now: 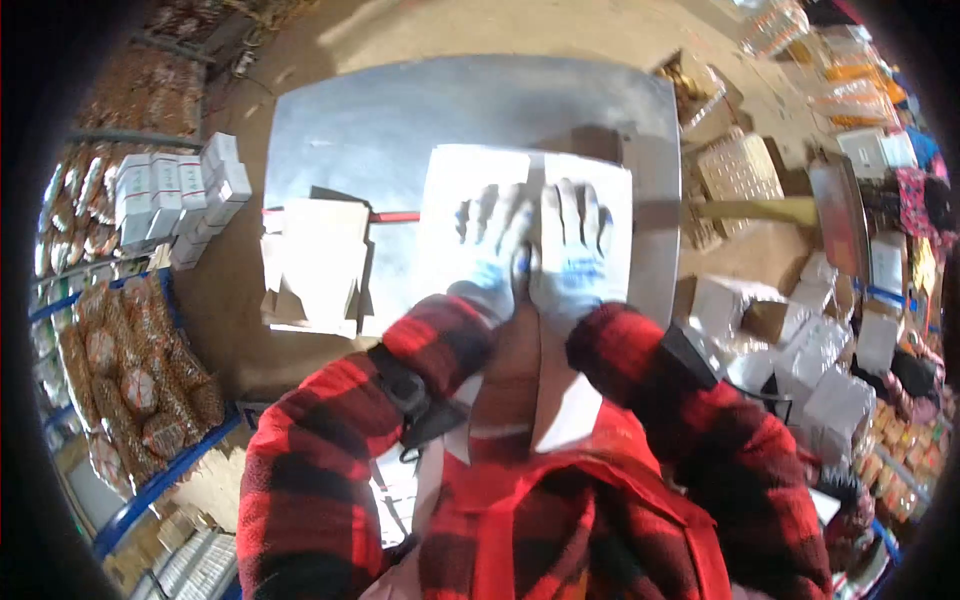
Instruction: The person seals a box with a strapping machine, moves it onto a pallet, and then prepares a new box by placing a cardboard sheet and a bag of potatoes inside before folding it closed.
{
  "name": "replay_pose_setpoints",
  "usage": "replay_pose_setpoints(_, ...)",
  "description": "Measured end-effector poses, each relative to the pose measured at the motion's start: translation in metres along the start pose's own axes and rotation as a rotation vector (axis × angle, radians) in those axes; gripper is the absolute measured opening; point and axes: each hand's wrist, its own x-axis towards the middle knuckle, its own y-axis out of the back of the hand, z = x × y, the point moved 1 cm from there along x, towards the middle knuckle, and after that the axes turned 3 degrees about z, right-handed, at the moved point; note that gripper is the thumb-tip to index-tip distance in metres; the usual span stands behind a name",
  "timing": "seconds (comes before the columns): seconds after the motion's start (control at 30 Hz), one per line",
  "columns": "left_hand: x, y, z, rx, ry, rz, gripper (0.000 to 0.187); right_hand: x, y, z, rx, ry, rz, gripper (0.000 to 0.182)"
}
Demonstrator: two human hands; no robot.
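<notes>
A white cardboard carton (440,185) lies on the grey metal table, with a brown inner part (508,385) showing between my forearms. My left hand (492,240), in a white and blue work glove, rests on the left half of its white top with fingers stretched out. On the right half lies my right hand (575,235), gloved alike, its fingers also extended. A darker gap runs between the two hands. Left of the carton is a stack of flat cardboard pieces (320,255), and a red strip (395,216) stretches between them. Neither hand grasps anything.
The metal table (350,120) spans the middle. White boxes (165,195) and brown-netted packages (140,370) stand on the left. Opened cartons (740,180) and plastic-wrapped white boxes (815,345) crowd the right, where parts of other people show at the edge.
</notes>
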Motion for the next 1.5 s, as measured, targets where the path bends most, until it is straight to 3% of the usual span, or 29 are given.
replay_pose_setpoints(0.07,-0.005,-0.003,-0.001,0.046,0.0,0.009,0.056,-0.002,0.004,0.0,0.028,-0.009,0.007,0.067)
replay_pose_setpoints(0.13,-0.015,0.0,-0.003,-0.066,-0.038,0.144,0.055,-0.01,0.005,-0.001,0.045,0.008,0.039,0.065)
replay_pose_setpoints(0.27,-0.071,0.032,0.0,-0.324,0.031,0.139,0.05,-0.089,0.003,-0.007,0.074,-0.128,-0.032,0.065)
replay_pose_setpoints(0.33,-0.072,0.013,-0.007,-0.239,0.105,0.102,0.054,-0.11,-0.014,-0.014,-0.08,-0.088,-0.087,0.064)
replay_pose_setpoints(0.4,-0.046,0.006,-0.01,-0.23,0.016,0.238,0.056,-0.105,-0.012,-0.019,-0.028,-0.083,-0.049,0.067)
replay_pose_setpoints(0.47,-0.041,0.005,-0.009,-0.226,-0.011,0.226,0.054,-0.105,-0.011,-0.018,-0.013,-0.081,-0.041,0.068)
replay_pose_setpoints(0.67,-0.068,0.008,-0.014,-0.375,-0.129,0.39,0.054,-0.112,-0.011,-0.021,-0.044,-0.071,0.041,0.063)
replay_pose_setpoints(0.8,-0.113,0.01,-0.002,-0.423,0.013,0.356,0.049,-0.114,-0.016,-0.02,-0.155,-0.088,-0.001,0.06)
replay_pose_setpoints(0.83,-0.11,0.007,0.005,-0.208,0.081,0.258,0.049,-0.113,-0.013,-0.022,-0.143,-0.077,-0.01,0.062)
replay_pose_setpoints(0.87,-0.11,0.014,0.007,-0.206,0.066,0.269,0.052,-0.112,-0.009,-0.024,-0.161,-0.063,-0.035,0.06)
replay_pose_setpoints(0.97,-0.119,0.017,0.005,-0.214,0.063,0.315,0.055,-0.113,-0.009,-0.033,0.042,-0.153,0.001,0.068)
replay_pose_setpoints(1.07,-0.128,-0.001,-0.007,-0.416,0.155,0.45,0.055,-0.105,-0.025,-0.076,0.182,-0.377,0.166,0.078)
replay_pose_setpoints(1.1,-0.131,-0.001,-0.011,-0.595,0.181,0.558,0.053,-0.101,-0.025,-0.09,0.144,-0.392,0.148,0.085)
replay_pose_setpoints(1.13,-0.134,-0.016,-0.017,-0.754,0.265,0.657,0.051,-0.099,-0.018,-0.1,-0.075,-0.392,-0.012,0.091)
replay_pose_setpoints(1.2,-0.138,-0.045,-0.041,-0.85,0.41,0.774,0.058,-0.096,-0.022,-0.103,-0.036,-0.392,0.035,0.091)
replay_pose_setpoints(1.27,-0.145,-0.076,-0.114,-0.25,0.432,0.609,0.066,-0.096,-0.02,-0.103,-0.035,-0.367,0.032,0.087)
replay_pose_setpoints(1.33,-0.139,-0.049,-0.203,-0.022,0.699,0.227,0.079,-0.096,-0.025,-0.101,-0.107,-0.324,0.051,0.086)
replay_pose_setpoints(1.37,-0.127,-0.046,-0.244,0.13,0.69,0.453,0.09,-0.096,-0.025,-0.101,-0.094,-0.298,0.075,0.086)
replay_pose_setpoints(1.4,-0.113,-0.049,-0.292,0.188,0.707,0.503,0.091,-0.096,-0.024,-0.1,-0.084,-0.27,0.095,0.086)
replay_pose_setpoints(1.5,-0.077,-0.029,-0.374,0.207,0.946,0.127,0.091,-0.091,-0.022,-0.102,-0.103,-0.297,0.067,0.085)
